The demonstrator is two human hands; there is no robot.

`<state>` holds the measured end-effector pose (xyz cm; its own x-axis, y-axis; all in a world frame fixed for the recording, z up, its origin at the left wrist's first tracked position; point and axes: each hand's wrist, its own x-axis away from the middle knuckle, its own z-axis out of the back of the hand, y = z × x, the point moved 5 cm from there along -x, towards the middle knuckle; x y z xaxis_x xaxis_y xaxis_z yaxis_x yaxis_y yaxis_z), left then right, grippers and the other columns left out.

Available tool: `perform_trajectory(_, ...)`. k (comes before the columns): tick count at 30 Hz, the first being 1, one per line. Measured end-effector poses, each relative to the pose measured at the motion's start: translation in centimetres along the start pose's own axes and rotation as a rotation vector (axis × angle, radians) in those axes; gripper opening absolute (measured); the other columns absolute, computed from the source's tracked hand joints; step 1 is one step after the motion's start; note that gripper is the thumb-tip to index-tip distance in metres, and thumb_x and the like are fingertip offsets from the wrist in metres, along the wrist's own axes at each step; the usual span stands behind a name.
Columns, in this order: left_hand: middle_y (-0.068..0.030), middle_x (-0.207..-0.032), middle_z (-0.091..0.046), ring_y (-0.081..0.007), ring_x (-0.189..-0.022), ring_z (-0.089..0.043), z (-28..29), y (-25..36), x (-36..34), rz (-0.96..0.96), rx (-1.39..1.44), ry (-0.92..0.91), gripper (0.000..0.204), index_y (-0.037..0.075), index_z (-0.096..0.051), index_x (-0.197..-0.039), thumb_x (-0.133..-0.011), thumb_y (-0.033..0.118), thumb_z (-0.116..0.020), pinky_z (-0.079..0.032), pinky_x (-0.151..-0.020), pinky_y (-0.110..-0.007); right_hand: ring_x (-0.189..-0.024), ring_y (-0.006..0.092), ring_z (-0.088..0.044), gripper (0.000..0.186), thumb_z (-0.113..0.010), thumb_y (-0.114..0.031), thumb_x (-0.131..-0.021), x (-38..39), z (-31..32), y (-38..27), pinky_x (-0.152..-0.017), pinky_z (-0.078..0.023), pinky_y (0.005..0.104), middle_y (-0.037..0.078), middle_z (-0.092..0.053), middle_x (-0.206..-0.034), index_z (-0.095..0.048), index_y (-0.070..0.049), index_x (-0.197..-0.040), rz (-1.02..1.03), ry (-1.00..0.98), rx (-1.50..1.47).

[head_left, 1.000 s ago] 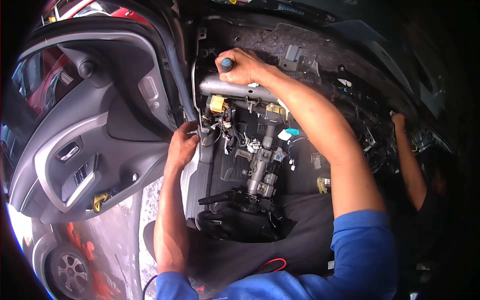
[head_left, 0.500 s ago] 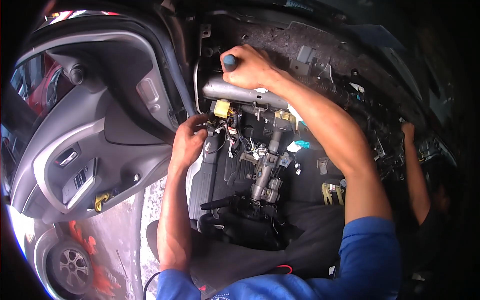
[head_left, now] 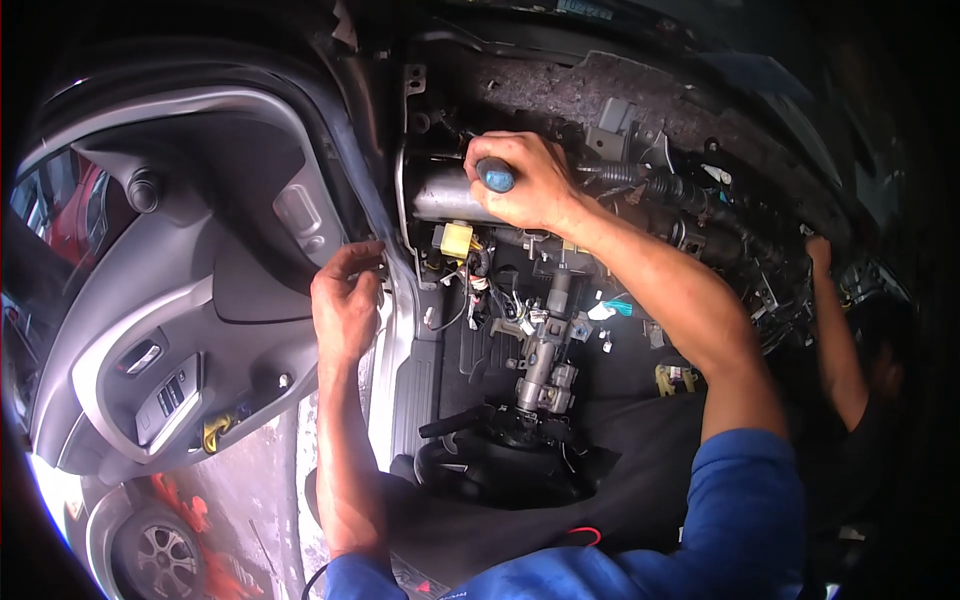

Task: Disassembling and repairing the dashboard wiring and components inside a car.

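My right hand (head_left: 525,180) is closed round a dark tool handle with a blue end (head_left: 497,175), like a screwdriver's. The tool's tip is hidden. Under this hand runs a metal dashboard crossbeam (head_left: 440,190). My left hand (head_left: 347,305) is raised beside the door opening, close to the sill and the pillar seal (head_left: 375,215). Its fingers are loosely bent and apart from the thumb, with nothing visible in them. A yellow connector block (head_left: 457,240) with wires hangs below the beam. The bare steering column (head_left: 540,365) lies between my arms.
The open car door (head_left: 240,240) is at my left, with a car wheel (head_left: 165,555) beyond. Loose wiring (head_left: 500,305) hangs near the pedals. At the far right another person's arm (head_left: 835,340) reaches to the stripped dashboard. A corrugated hose (head_left: 670,190) runs along the beam.
My left hand has drawn back to the left, away from the yellow connector block. My right hand, with the tool, has shifted right and toward me along the beam. The whole view has shifted slightly.
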<state>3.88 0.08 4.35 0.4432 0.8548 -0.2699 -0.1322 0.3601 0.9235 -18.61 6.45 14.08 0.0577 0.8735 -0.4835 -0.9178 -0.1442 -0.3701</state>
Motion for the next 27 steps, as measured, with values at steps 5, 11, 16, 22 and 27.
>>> perform_trajectory(5,-0.0148,-0.098,-0.069,-0.0176,-0.091,-0.065,-0.8,2.0,0.3,0.018,0.106,-0.007,0.037,-0.003,-0.065,-0.109,-0.077,0.001,-0.047,-0.049,-0.085,-0.029,-0.072,0.0287,-0.063,0.012,-0.063,-0.013,-0.066,0.5,0.6,0.3,-0.064,-0.049,0.0392,0.006,-0.062,-0.077,-0.059,-0.008,-0.076,0.075,-0.001,0.01)
perform_trajectory(11,-0.0141,-0.107,-0.065,-0.0199,-0.096,-0.064,-4.5,6.0,0.6,-0.168,0.141,0.021,0.037,-0.001,-0.061,-0.116,-0.08,0.001,-0.051,-0.05,-0.087,-0.031,-0.09,0.028,-0.061,0.025,-0.072,-0.006,-0.057,5.2,3.5,-2.6,-0.075,-0.054,0.037,0.005,-0.063,-0.091,-0.058,-0.01,-0.078,0.465,0.024,0.17)
perform_trajectory(16,-0.0154,-0.115,-0.062,-0.0226,-0.103,-0.062,-8.4,5.9,1.0,-0.148,0.333,0.052,0.038,-0.002,-0.055,-0.122,-0.085,0.005,-0.053,-0.05,-0.091,-0.033,-0.095,0.0286,-0.061,0.021,-0.071,-0.003,-0.064,5.6,2.7,-2.5,-0.077,-0.052,0.0369,0.008,-0.064,-0.095,-0.059,-0.004,-0.081,0.507,0.126,-0.059)
perform_trajectory(22,-0.0128,-0.109,-0.063,-0.0169,-0.094,-0.063,-9.3,5.4,1.1,0.173,0.803,-0.042,0.04,-0.004,-0.049,-0.126,-0.093,0.018,-0.053,-0.051,-0.083,-0.03,-0.093,0.0322,-0.062,0.017,-0.068,-0.006,-0.065,6.0,3.0,-4.8,-0.08,-0.051,0.0394,0.012,-0.064,-0.091,-0.059,-0.002,-0.08,0.39,0.324,-0.054)
perform_trajectory(27,-0.0081,-0.109,-0.063,-0.0167,-0.096,-0.061,-9.5,5.6,2.0,0.175,0.797,-0.119,0.046,0.002,-0.05,-0.129,-0.095,0.033,-0.049,-0.049,-0.082,-0.032,-0.098,0.0308,-0.059,0.025,-0.067,0.001,-0.064,6.8,1.3,-4.8,-0.083,-0.05,0.0398,0.008,-0.063,-0.095,-0.06,-0.005,-0.087,0.279,0.317,-0.129)
